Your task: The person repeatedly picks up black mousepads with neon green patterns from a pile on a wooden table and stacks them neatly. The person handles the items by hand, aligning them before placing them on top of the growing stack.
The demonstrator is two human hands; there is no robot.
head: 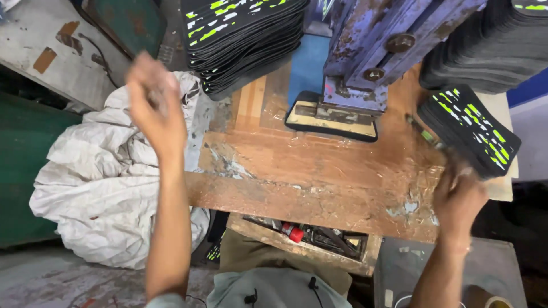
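Observation:
My left hand (153, 108) is raised over a crumpled white sack (97, 188) at the left of the bench. It is blurred and its fingers are curled together, so I cannot tell whether anything is in them. My right hand (456, 197) is at the right end of the wooden bench (297, 171). Its fingers grip the near edge of a small stack of black pieces with green and white marks (471, 128). This hand is also blurred.
A blue, worn metal press (371, 51) stands at the back centre over a black-rimmed die (331, 120). Tall stacks of the same black pieces sit at the back left (242, 40) and back right (485, 51). An open drawer with tools (308, 236) lies under the bench.

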